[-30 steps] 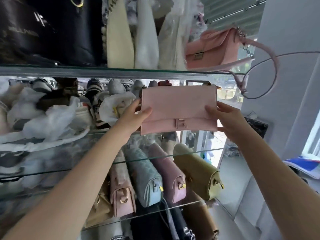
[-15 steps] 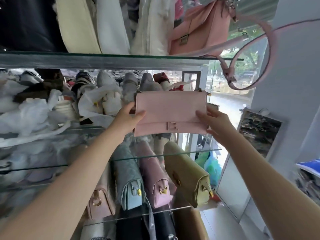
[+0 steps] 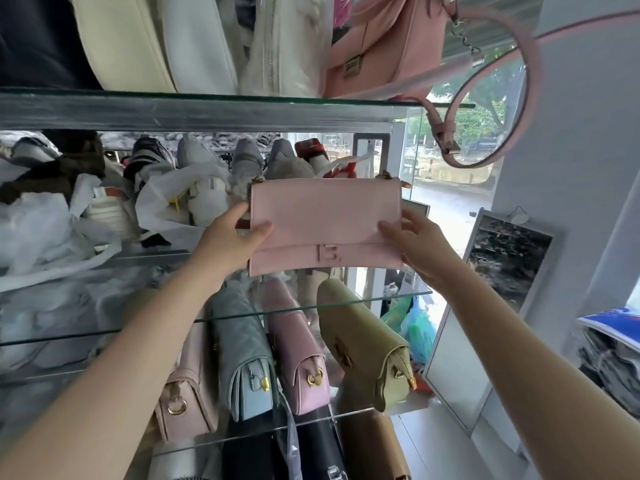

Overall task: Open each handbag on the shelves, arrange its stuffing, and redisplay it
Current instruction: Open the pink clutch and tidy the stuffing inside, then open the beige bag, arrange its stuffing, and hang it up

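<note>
A pale pink flap handbag [image 3: 323,216] with a B-shaped clasp is held upright in front of the middle glass shelf [image 3: 398,296]. My left hand [image 3: 230,237] grips its left edge, thumb on the front. My right hand [image 3: 415,242] grips its lower right corner, thumb across the front. The flap is closed. On the shelf below lie a light pink bag [image 3: 187,393], a grey-blue quilted bag [image 3: 244,355], a mauve bag [image 3: 299,351] and an olive bag [image 3: 363,344].
The top glass shelf [image 3: 207,110] carries cream and white bags and a salmon bag [image 3: 384,39] whose strap loop [image 3: 485,98] hangs over the right end. Plastic-wrapped items [image 3: 52,216] crowd the middle shelf's left. Dark bags [image 3: 311,448] stand lowest. A white wall [image 3: 571,133] rises at right.
The view has tilted and shifted slightly; the pink bag sits a little lower against the shelves, with both hands keeping the same hold on its sides.
</note>
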